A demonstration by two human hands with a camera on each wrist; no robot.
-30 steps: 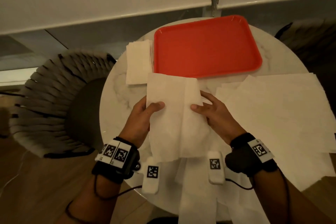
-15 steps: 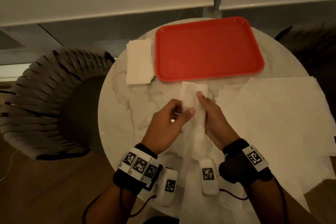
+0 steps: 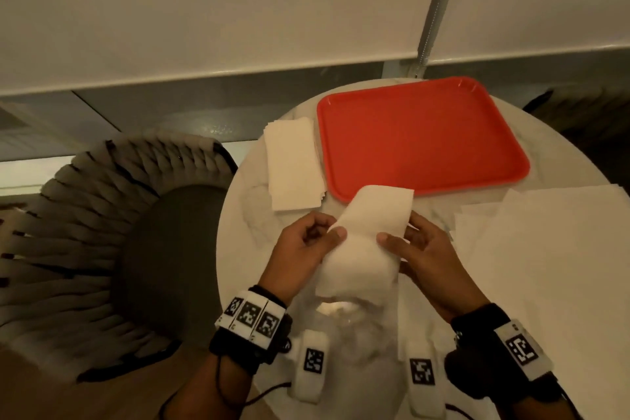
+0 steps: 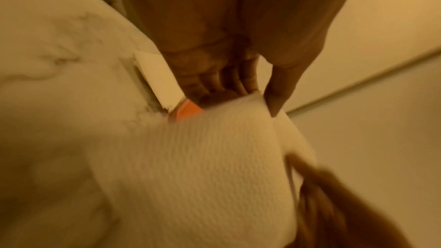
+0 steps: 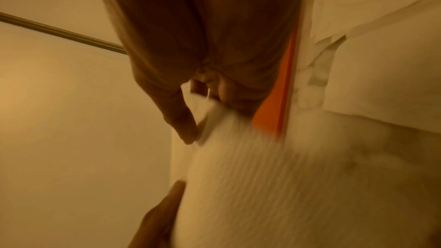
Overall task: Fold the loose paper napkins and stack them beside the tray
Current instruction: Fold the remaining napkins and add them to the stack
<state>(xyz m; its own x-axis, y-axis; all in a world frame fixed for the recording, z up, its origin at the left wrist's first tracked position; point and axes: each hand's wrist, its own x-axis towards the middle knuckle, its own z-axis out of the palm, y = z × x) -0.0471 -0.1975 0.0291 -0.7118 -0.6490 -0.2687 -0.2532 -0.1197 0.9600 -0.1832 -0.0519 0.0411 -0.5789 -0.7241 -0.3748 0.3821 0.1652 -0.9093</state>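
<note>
While your left hand (image 3: 308, 245) and right hand (image 3: 421, 249) each pinch one side of the napkin (image 3: 361, 249), it bows above the tabletop (image 3: 245, 249), near the tray (image 3: 419, 136).

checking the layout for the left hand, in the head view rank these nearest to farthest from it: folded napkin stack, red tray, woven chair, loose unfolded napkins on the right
1. Folded napkin stack, just beyond the left hand, left of the tray.
2. Red tray, farther back and to the right.
3. Loose unfolded napkins, across on the right, past the right hand.
4. Woven chair: off the table, to the left.

Tray and loose napkins are close to call.
</note>
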